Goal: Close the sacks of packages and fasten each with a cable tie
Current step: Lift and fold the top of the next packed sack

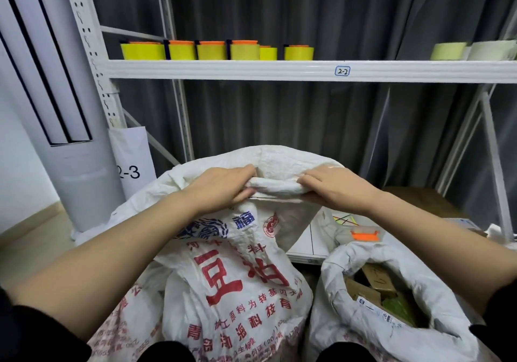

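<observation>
the printed sack, white woven plastic with red and blue characters, stands at the centre of the view and runs down to 6 o'clock. its mouth is gathered into a rolled band at the top, a little above centre. the left hand grips the band's 9 o'clock end, fingers curled over the fold and thumb beneath. the right hand grips the 3 o'clock end the same way, so both hands are closed on the sack fabric with a short stretch of rolled edge between them. at 4 o'clock a second sack sits just beside the first, its mouth open, with cardboard packages showing inside. between the two sacks, toward 3 o'clock, an orange piece lies on a low white surface. at 12 o'clock a white shelf carries a row of yellow rolls with orange tops, dark curtain behind. a grey column stands at 9 o'clock.
</observation>
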